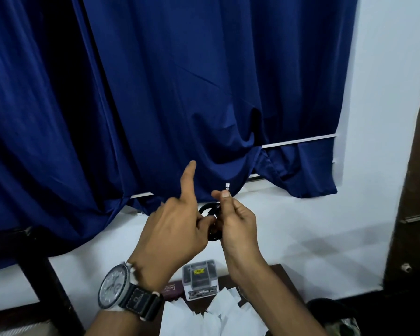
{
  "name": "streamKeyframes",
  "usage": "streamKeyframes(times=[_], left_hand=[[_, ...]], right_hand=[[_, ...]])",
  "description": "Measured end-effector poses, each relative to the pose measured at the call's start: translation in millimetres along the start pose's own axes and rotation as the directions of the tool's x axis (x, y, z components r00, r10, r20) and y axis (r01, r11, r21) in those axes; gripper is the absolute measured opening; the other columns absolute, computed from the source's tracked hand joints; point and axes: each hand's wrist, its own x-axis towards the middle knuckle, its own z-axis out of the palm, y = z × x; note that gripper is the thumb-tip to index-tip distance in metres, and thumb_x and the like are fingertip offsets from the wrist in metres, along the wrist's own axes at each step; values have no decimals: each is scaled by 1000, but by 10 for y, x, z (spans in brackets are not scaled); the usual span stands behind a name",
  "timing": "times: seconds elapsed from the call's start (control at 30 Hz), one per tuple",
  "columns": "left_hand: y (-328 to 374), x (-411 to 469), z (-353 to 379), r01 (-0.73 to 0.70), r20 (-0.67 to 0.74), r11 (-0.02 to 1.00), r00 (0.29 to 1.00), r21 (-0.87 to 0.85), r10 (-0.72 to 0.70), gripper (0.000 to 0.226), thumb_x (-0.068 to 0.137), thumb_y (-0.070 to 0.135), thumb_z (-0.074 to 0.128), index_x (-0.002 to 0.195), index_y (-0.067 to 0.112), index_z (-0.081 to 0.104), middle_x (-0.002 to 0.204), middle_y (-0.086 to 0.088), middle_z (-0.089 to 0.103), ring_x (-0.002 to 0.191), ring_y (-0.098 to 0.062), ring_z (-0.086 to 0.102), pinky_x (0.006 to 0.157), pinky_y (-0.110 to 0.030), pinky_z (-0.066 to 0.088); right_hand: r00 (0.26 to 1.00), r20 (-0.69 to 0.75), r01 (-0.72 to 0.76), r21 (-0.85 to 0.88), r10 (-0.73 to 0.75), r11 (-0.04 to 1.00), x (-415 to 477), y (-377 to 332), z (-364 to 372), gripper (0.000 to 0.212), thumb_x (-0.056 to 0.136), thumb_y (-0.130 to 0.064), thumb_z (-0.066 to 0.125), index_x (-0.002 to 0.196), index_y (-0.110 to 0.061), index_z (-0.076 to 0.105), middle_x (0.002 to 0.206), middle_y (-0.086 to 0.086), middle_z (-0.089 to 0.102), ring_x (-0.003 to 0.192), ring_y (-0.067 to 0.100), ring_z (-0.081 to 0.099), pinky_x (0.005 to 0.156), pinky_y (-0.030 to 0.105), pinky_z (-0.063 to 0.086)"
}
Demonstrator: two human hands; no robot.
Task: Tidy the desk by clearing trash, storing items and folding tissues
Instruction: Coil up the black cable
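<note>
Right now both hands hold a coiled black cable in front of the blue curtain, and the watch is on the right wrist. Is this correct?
Not quite: the head view shows the watch on the left wrist. The rest holds: left hand and right hand hold the coiled black cable before the blue curtain.

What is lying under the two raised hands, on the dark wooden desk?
White tissues and a small clear plastic box lie on the dark wooden desk. The forearms cover part of it.
</note>
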Motion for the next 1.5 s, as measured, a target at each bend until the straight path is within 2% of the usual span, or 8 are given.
streamKeyframes(times=[0.27,0.7,0.8,0.87,1.03,1.17,1.33,1.5], left_hand=[[70,59,-106,194,133,979,974,-68,-184,118,90,25,74,157,40,-23,75,13,75,63,-6,66,57,-26,53],[279,-140,76,-10,-322,898,935,-439,-147,99,88,12,77,160,35,13,67,26,71,65,7,68,65,-6,49],[248,-168,132,70,-124,751,972,-657,-199,93,96,6,66,160,36,5,93,31,76,92,13,70,89,-5,48],[210,-177,128,143,66,605,987,-783,-148,92,99,-3,57,158,43,2,110,22,77,106,3,71,105,-32,53],[179,-162,-43,81,-85,640,971,-764,-224,96,80,1,83,148,44,32,85,6,81,82,-9,78,62,-28,63],[54,-56,-56,89,-187,712,936,-696,-300,96,62,32,95,137,41,36,83,8,78,73,-8,74,64,-26,57],[-57,9,22,367,302,232,913,-901,-273,71,84,18,76,146,19,42,109,-12,74,105,-29,70,105,-49,52],[-87,-44,102,241,257,-90,910,-966,-325,69,72,4,74,135,17,49,102,-20,75,82,-25,76,81,-37,64]], right_hand=[[1000,-15,22,-22,-22,1000,-44,-24,-7,31,105,-37,51,102,-21,77,49,-14,35,53,10,35,56,25,41],[969,213,124,3,-122,992,-21,-193,-53,29,101,-29,61,95,-2,71,69,2,53,59,9,51,57,19,52],[972,206,111,16,-112,994,15,-203,-103,26,101,-25,63,96,0,70,67,0,54,57,8,52,55,20,50],[981,162,106,8,-106,994,55,-191,-138,25,99,-27,65,99,-2,71,60,-5,47,55,9,43,55,20,46],[983,171,48,103,-66,994,96,-217,-187,17,98,-26,66,104,-16,78,55,-8,28,52,11,29,61,29,38],[952,306,-55,200,-8,978,42,-260,-163,19,100,-18,61,107,-11,77,59,-3,24,49,9,28,54,25,40],[952,307,-53,194,-9,979,44,-253,-145,20,101,-18,59,110,-9,76,55,-7,28,48,7,28,57,26,39],[961,274,-97,198,40,975,67,-215,-125,32,105,-29,53,122,-8,70,59,-4,35,52,9,33,65,29,47]])
